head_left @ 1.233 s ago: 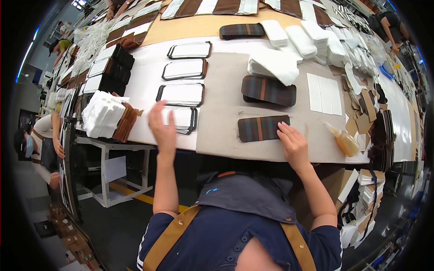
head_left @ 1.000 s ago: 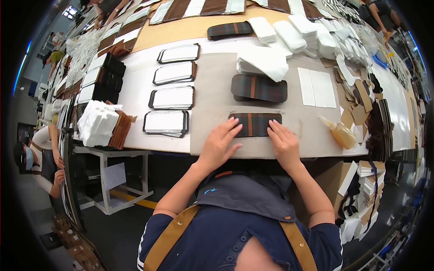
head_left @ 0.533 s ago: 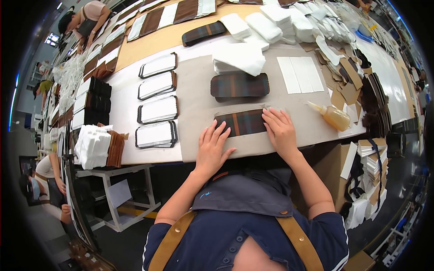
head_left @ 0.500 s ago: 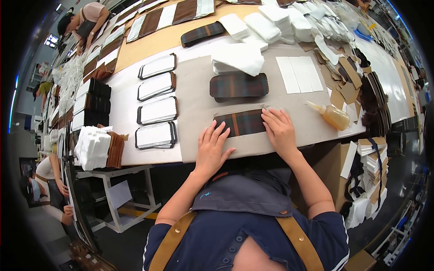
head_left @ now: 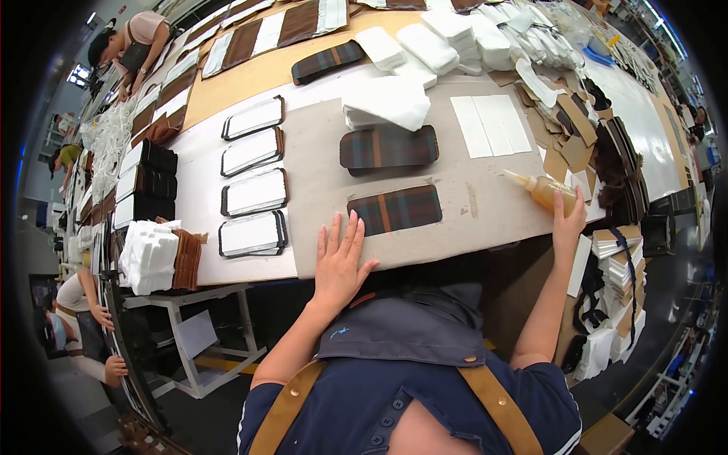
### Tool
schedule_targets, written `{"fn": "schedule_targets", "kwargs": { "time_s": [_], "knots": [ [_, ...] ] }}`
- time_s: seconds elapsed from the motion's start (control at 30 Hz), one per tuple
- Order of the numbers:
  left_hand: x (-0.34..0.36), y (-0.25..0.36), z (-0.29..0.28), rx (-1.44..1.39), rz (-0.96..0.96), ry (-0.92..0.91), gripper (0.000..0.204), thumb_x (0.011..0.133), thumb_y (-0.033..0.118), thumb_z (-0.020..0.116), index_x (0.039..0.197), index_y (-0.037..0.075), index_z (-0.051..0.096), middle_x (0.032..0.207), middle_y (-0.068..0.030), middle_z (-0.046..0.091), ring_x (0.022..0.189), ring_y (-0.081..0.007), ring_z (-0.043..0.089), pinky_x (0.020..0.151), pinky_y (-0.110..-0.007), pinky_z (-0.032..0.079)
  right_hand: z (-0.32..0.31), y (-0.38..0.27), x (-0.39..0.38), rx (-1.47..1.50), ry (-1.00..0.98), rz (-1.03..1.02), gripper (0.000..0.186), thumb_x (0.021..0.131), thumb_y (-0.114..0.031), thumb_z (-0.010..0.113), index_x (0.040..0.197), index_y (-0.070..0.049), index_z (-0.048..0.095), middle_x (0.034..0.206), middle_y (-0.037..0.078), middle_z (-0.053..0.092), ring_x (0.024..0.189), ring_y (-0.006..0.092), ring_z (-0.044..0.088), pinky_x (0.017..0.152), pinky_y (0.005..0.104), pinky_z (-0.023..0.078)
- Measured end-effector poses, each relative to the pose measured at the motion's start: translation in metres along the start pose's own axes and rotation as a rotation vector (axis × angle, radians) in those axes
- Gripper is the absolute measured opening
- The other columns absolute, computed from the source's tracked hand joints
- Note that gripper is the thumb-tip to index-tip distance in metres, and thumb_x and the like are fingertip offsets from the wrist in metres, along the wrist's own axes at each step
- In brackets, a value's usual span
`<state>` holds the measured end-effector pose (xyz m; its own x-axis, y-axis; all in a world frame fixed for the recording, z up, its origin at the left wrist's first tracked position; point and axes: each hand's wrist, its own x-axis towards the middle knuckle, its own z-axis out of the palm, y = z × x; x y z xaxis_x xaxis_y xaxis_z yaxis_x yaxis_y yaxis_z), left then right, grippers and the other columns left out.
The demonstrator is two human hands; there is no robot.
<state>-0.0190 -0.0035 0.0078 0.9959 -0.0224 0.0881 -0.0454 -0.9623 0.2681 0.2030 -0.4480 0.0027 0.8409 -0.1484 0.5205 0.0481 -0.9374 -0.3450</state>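
Note:
A dark plaid fabric piece (head_left: 396, 210) with an orange stripe lies flat on the grey-beige work sheet in front of me. My left hand (head_left: 341, 256) rests open at its near left corner, fingers stretched out, fingertips touching or just beside the edge. At the right my right hand (head_left: 569, 224) has its fingers around the rear of a clear squeeze bottle (head_left: 541, 189) of amber liquid. The bottle lies on its side, its pointed nozzle toward the left. Just beyond the flat piece sits a stack of plaid pieces (head_left: 388, 148), with white pads (head_left: 385, 105) behind it.
Several white, dark-edged stacks (head_left: 253, 235) stand in a column at the left. Three white strips (head_left: 491, 127) lie side by side at the right. Beyond them are cardboard scraps (head_left: 574, 125) and dark brown pieces (head_left: 623, 163). Other people work at the far left.
My right hand has left the plaid piece and moved right onto the squeeze bottle. My left hand stays by the piece's left corner. The whole view has shifted slightly.

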Motion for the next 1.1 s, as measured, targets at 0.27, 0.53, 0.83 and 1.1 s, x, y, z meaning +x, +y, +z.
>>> {"fn": "schedule_targets", "kwargs": {
  "time_s": [0.27, 0.53, 0.83, 1.1],
  "knots": [
    [-0.003, 0.002, -0.002, 0.027, -0.016, -0.036, 0.092, 0.095, 0.044, 0.070, 0.166, 0.003, 0.028, 0.174, -0.0145, 0.024, 0.162, -0.0397, 0.015, 0.129, -0.059, 0.010, -0.002, 0.031, -0.002, 0.846, -0.352, 0.393, 0.070, 0.098, -0.034, 0.079, 0.152, -0.003, 0.047, 0.143, 0.014, 0.060, 0.128, 0.0233, 0.060, 0.108, 0.0349, 0.047],
    [-0.001, 0.005, -0.004, -0.064, -0.053, 0.029, 0.079, 0.095, 0.038, 0.071, 0.159, 0.005, 0.039, 0.171, -0.0136, 0.032, 0.160, -0.0390, 0.021, 0.128, -0.061, 0.009, -0.029, -0.075, -0.011, 1.556, -0.307, 0.371, 0.067, 0.095, -0.034, 0.082, 0.145, -0.008, 0.047, 0.137, 0.015, 0.063, 0.128, 0.0239, 0.061, 0.109, 0.0420, 0.052],
    [0.017, -0.013, -0.001, -0.230, -0.092, 0.313, 0.019, 0.101, 0.022, 0.066, 0.114, 0.010, 0.074, 0.137, -0.0036, 0.069, 0.133, -0.0293, 0.055, 0.126, -0.057, 0.017, -0.027, -0.161, -0.056, 1.104, -0.260, -0.090, 0.076, 0.083, -0.024, 0.093, 0.141, -0.003, 0.049, 0.132, 0.013, 0.062, 0.125, 0.0229, 0.061, 0.108, 0.0376, 0.050],
    [0.019, -0.009, 0.003, -0.226, -0.114, 0.417, 0.018, 0.099, 0.018, 0.067, 0.115, 0.012, 0.073, 0.130, -0.0025, 0.070, 0.130, -0.0274, 0.058, 0.125, -0.055, 0.022, -0.019, -0.163, -0.069, 1.047, -0.241, -0.027, 0.062, 0.090, -0.018, 0.087, 0.138, -0.005, 0.051, 0.129, 0.011, 0.061, 0.121, 0.0223, 0.059, 0.108, 0.0370, 0.047]
  ]
}}
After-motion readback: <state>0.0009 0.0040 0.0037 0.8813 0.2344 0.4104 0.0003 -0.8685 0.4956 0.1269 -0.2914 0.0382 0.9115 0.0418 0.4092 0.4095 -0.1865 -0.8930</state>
